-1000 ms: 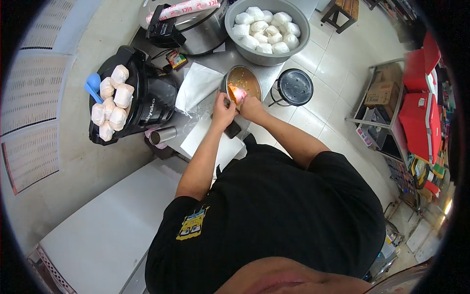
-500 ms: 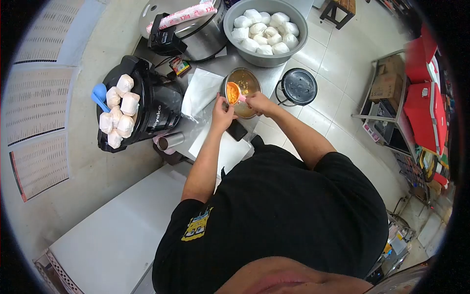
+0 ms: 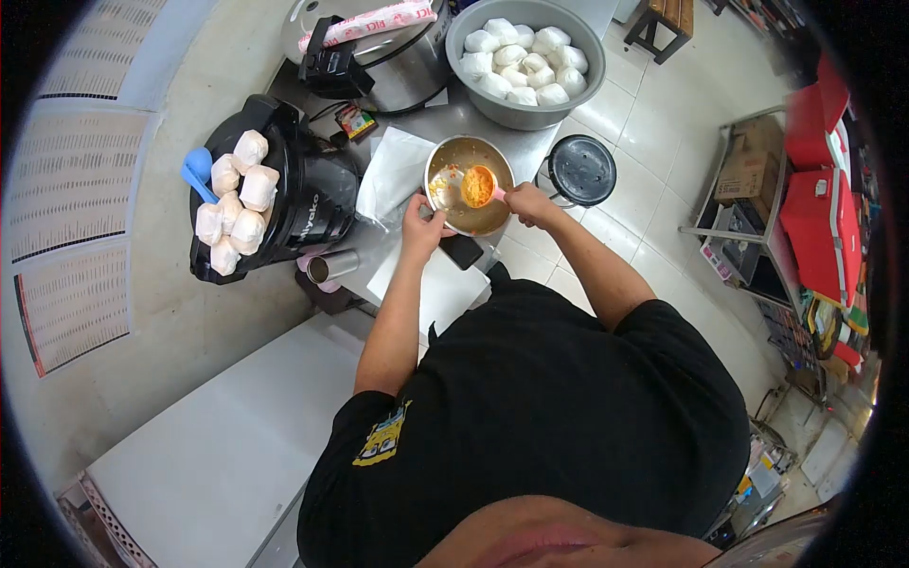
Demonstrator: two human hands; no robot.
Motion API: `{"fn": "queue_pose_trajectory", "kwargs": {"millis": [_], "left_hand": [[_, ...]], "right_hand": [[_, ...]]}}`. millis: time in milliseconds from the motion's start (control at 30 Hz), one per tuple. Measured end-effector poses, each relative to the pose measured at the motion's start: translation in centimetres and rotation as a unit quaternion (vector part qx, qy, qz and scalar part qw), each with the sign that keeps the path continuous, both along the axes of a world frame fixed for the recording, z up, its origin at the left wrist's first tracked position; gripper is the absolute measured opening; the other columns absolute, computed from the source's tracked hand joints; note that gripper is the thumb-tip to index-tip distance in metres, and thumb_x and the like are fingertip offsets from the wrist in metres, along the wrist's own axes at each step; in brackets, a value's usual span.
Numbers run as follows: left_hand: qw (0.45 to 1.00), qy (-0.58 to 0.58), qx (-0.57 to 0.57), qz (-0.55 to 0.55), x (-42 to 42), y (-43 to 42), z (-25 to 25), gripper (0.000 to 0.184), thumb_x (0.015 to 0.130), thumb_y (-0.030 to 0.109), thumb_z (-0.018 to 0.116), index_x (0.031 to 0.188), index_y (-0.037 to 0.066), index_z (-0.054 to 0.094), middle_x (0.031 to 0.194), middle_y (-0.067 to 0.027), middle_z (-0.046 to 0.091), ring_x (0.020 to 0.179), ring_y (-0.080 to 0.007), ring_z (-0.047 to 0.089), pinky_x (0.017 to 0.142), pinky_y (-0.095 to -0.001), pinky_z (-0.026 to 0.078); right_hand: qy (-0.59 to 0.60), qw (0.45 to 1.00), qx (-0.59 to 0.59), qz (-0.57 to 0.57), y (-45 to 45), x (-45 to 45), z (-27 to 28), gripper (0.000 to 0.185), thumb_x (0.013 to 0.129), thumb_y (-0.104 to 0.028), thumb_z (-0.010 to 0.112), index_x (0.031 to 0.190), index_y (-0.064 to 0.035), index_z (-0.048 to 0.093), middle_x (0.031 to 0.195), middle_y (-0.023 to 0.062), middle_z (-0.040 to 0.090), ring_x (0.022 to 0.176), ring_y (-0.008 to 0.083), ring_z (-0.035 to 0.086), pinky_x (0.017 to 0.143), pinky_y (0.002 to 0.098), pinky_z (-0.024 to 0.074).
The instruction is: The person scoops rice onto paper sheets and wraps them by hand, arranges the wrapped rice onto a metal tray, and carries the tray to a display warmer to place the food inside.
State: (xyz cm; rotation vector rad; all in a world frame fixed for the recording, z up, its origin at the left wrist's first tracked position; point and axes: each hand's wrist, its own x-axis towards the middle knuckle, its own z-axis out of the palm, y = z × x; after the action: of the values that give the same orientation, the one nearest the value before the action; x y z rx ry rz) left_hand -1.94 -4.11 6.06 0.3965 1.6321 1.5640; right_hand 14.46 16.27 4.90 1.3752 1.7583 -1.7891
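Note:
A round metal bowl is tilted so that its inside shows, with bits of orange food stuck to its wall. My left hand is closed on the bowl's near left rim. In my right hand is a pink-handled scoop, gripped by its handle from the right side. Orange, crumbly food fills the scoop's cup, which is over the inside of the bowl. A dark phone lies just below the bowl, near my left hand.
White wrapped bundles fill a grey basin at the back. More bundles and a blue spoon sit on a black rice cooker. White paper, a metal cup and a larger cooker are nearby. A black-lidded container stands right.
The scoop has moved right, from the bowl's left rim to over its middle. The bowl now tips more toward me, and my left hand has shifted from beside the scoop down to the rim.

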Motion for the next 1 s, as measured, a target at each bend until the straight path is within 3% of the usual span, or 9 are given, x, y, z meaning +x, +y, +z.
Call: {"fn": "queue_pose_trajectory", "kwargs": {"millis": [100, 267, 367, 533, 667, 733, 767, 833, 1000], "left_hand": [[1.0, 0.002, 0.021, 0.004, 0.3, 0.1, 0.8, 0.022, 0.093, -0.001, 0.061, 0.103, 0.006, 0.043, 0.108, -0.0157, 0.064, 0.09, -0.0253, 0.073, 0.063, -0.036, 0.069], [0.999, 0.026, -0.009, -0.028, 1.0, 0.1, 0.6, 0.022, 0.087, -0.003, 0.063, 0.095, 0.004, 0.044, 0.12, -0.0173, 0.057, 0.08, -0.0221, 0.072, 0.055, -0.0362, 0.067], [0.997, 0.042, -0.016, -0.056, 1.0, 0.1, 0.1, 0.021, 0.083, -0.004, 0.064, 0.091, 0.002, 0.046, 0.12, -0.0171, 0.059, 0.073, -0.0161, 0.07, 0.051, -0.0334, 0.064], [0.996, 0.075, -0.015, -0.036, 1.4, 0.4, 1.4, 0.02, 0.084, -0.002, 0.065, 0.09, 0.002, 0.046, 0.114, -0.0118, 0.063, 0.074, -0.0124, 0.069, 0.052, -0.0314, 0.061], [0.972, 0.2, -0.039, -0.118, -0.2, 0.1, -0.4, 0.024, 0.087, 0.001, 0.065, 0.095, 0.004, 0.043, 0.104, -0.0127, 0.063, 0.073, -0.0201, 0.072, 0.052, -0.0329, 0.063], [0.934, 0.324, -0.078, -0.131, -0.5, 0.2, -0.9, 0.024, 0.08, 0.004, 0.07, 0.086, 0.003, 0.047, 0.091, -0.0123, 0.06, 0.065, -0.0182, 0.066, 0.054, -0.0337, 0.054], [0.934, 0.323, -0.078, -0.131, -0.5, 0.4, -1.2, 0.024, 0.08, 0.004, 0.07, 0.086, 0.003, 0.047, 0.091, -0.0123, 0.06, 0.065, -0.0182, 0.066, 0.054, -0.0337, 0.054], [0.936, 0.323, -0.083, -0.114, -0.5, 0.5, -0.9, 0.025, 0.078, 0.007, 0.071, 0.083, 0.003, 0.047, 0.081, -0.015, 0.056, 0.063, -0.0242, 0.066, 0.054, -0.0373, 0.054], [0.955, 0.224, -0.143, -0.134, -0.2, 1.8, 2.6, 0.023, 0.078, 0.008, 0.068, 0.082, 0.002, 0.046, 0.077, -0.0174, 0.06, 0.056, -0.0239, 0.066, 0.051, -0.0391, 0.055]], "right_hand": [[0.004, 0.999, 0.014, -0.035, -0.8, -0.6, 0.1, 0.038, 0.096, -0.031, 0.056, 0.084, 0.0047, 0.066, 0.061, 0.0058, 0.053, 0.046, 0.0144, 0.048, 0.039, 0.0326, 0.0347], [0.037, 0.937, 0.345, 0.039, -2.5, -2.8, -3.2, 0.042, 0.094, -0.033, 0.06, 0.092, 0.0068, 0.071, 0.076, 0.0271, 0.07, 0.069, 0.042, 0.071, 0.063, 0.05, 0.0561], [0.07, 0.92, 0.359, 0.139, -3.7, -4.0, -6.0, 0.035, 0.088, -0.027, 0.059, 0.091, 0.0054, 0.073, 0.093, 0.0325, 0.07, 0.089, 0.0472, 0.071, 0.081, 0.0529, 0.0571], [0.129, 0.927, 0.325, 0.137, -8.5, -3.0, 0.0, 0.036, 0.084, -0.024, 0.062, 0.086, 0.0102, 0.07, 0.087, 0.0332, 0.069, 0.09, 0.049, 0.07, 0.082, 0.0526, 0.0562], [0.187, 0.933, 0.293, 0.089, -8.5, -1.8, -2.9, 0.029, 0.086, -0.02, 0.06, 0.087, 0.0072, 0.07, 0.074, 0.0281, 0.068, 0.065, 0.0436, 0.069, 0.06, 0.0498, 0.0554], [0.08, 0.996, 0.01, 0.026, -6.9, -1.5, -0.8, 0.042, 0.091, -0.034, 0.065, 0.082, 0.0067, 0.069, 0.068, 0.0173, 0.067, 0.055, 0.0298, 0.067, 0.049, 0.0447, 0.051], [0.08, 0.996, 0.01, 0.026, -6.1, -1.4, -0.8, 0.042, 0.091, -0.034, 0.065, 0.082, 0.0067, 0.069, 0.068, 0.0173, 0.067, 0.055, 0.0298, 0.067, 0.049, 0.0447, 0.051], [0.082, 0.991, -0.108, 0.007, -4.1, -1.1, -1.2, 0.028, 0.093, -0.027, 0.059, 0.084, -0.0012, 0.067, 0.059, 0.0019, 0.051, 0.042, 0.0123, 0.046, 0.037, 0.031, 0.0349], [0.033, 0.995, 0.032, 0.089, 1.3, -0.7, -2.9, 0.03, 0.092, -0.027, 0.058, 0.083, 0.0004, 0.067, 0.059, 0.0099, 0.058, 0.047, 0.0216, 0.056, 0.042, 0.0376, 0.0435]]}}
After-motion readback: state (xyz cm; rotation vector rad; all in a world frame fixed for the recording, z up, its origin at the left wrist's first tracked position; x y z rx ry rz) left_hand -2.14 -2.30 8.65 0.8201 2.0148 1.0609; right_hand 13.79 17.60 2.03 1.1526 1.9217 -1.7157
